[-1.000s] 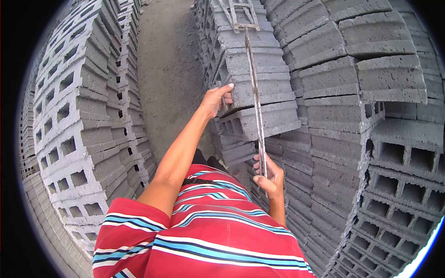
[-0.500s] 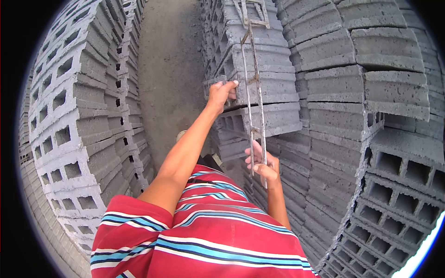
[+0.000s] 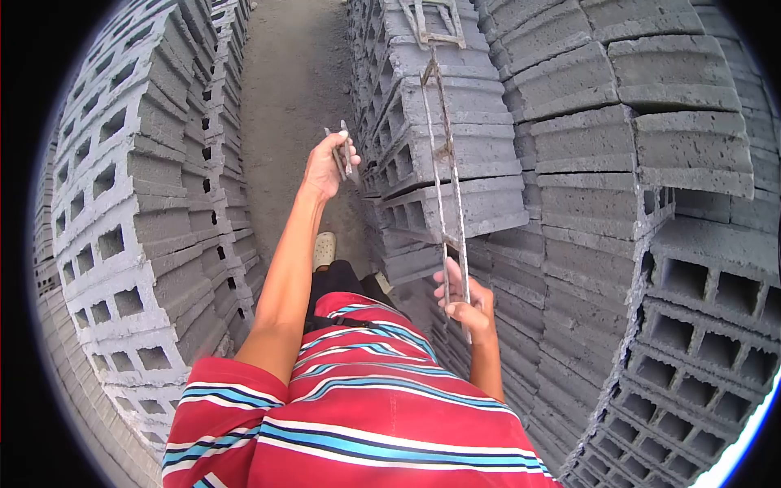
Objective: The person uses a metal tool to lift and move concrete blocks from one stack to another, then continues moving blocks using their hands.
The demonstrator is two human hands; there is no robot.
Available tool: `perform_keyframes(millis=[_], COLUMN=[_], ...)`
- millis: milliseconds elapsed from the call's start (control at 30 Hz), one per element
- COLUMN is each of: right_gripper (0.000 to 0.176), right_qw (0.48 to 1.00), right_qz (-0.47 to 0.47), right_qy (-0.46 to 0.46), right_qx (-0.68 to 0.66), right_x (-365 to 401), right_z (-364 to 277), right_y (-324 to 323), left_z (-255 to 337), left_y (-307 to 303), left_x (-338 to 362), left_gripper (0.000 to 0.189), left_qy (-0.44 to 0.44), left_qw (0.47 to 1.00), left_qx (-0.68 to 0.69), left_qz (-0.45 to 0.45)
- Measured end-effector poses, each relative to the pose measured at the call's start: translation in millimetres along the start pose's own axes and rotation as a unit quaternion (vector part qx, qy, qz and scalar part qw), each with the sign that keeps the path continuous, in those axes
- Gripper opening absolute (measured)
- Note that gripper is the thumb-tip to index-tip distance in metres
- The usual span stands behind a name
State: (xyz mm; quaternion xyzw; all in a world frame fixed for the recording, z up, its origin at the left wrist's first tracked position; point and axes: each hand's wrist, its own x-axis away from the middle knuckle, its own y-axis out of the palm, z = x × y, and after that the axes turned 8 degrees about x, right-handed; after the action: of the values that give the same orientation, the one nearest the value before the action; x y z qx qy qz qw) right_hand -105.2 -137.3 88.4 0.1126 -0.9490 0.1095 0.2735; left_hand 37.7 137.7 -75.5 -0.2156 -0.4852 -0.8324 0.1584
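Note:
My left hand (image 3: 324,169) is closed around a small grey piece with thin, straight edges (image 3: 341,146), held up over the dirt path; I cannot tell what it is. In my right hand (image 3: 469,307) is the lower end of a long, narrow metal frame (image 3: 455,191), two rusty rods joined by short crosspieces like a ladder. My thumb lies across the near rod and the fingers curl behind. The frame overlaps the stack of grey hollow concrete blocks (image 3: 480,199) ahead. Near its far end is a second metal frame (image 3: 443,38) with a squarish end.
A tall wall of hollow blocks (image 3: 110,171) lines the left side. The dirt path (image 3: 281,89) runs between the stacks. More blocks (image 3: 582,146) rise close on my right, their open cores (image 3: 716,358) showing lower down. My light-coloured shoe (image 3: 325,248) is on the path.
My left hand has moved left, away from the block stack and over the path, with the grey piece in it. My right hand stays on the metal frame, nearly in place.

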Motion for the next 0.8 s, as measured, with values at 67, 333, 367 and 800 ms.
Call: perform_keyframes(millis=[67, 333, 367, 800], right_gripper=[0.077, 0.074, 0.075, 0.09], right_qw=[0.999, 0.994, 0.993, 0.96], right_qz=[-0.027, -0.076, -0.082, -0.147], right_qy=[-0.005, -0.075, -0.084, -0.226], right_qx=[-0.017, -0.032, -0.033, -0.073], right_x=[1.4, -7.5, -8.9, -3.7], right_z=[1.3, 8.0, 8.8, -17.7], right_y=[-3.3, -30.8, -34.9, -59.1], left_z=[9.4, 30.3, 29.6, 56.5], left_y=[20.4, 44.2, 45.6, 71.3], left_x=[15.1, 22.6, 26.6, 11.8], left_gripper=[0.021, 0.023, 0.024, 0.033], left_qy=[-0.022, 0.074, 0.105, 0.087], left_qw=[0.998, 0.992, 0.989, 0.992], left_qx=[-0.03, -0.091, -0.101, -0.055], left_qz=[-0.041, -0.045, -0.024, -0.068])
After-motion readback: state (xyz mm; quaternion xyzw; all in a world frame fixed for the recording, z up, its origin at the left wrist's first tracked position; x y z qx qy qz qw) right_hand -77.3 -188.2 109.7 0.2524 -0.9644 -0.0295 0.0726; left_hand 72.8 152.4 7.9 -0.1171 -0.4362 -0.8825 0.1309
